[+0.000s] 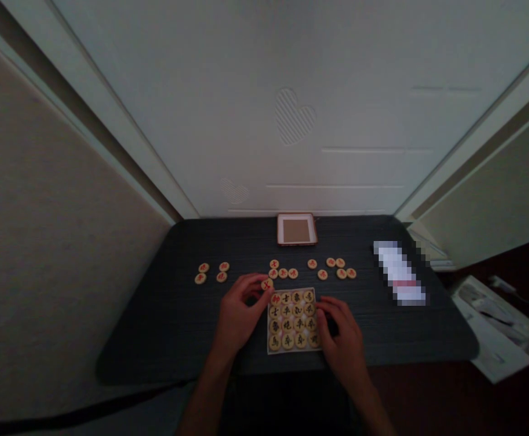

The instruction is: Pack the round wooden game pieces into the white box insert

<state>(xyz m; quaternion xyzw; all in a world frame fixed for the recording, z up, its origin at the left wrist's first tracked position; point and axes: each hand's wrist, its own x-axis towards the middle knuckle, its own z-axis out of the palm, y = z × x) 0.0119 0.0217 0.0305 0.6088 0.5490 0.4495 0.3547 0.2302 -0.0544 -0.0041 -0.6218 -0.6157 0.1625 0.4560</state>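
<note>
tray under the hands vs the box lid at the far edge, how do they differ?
The tray is packed with round chess pieces; the box lid shows only a bare tan inside. The tray lies near, between the left hand and right hand; the lid lies far, untouched. The lid has a reddish rim, the tray a pale one. Both are roughly square.

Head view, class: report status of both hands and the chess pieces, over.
Left hand pinching a red-marked piece at the tray top-left corner. Right hand steadying the tray's right edge, open. Tray holds sixteen pieces; loose pieces lie beyond, nothing blocking.
</note>
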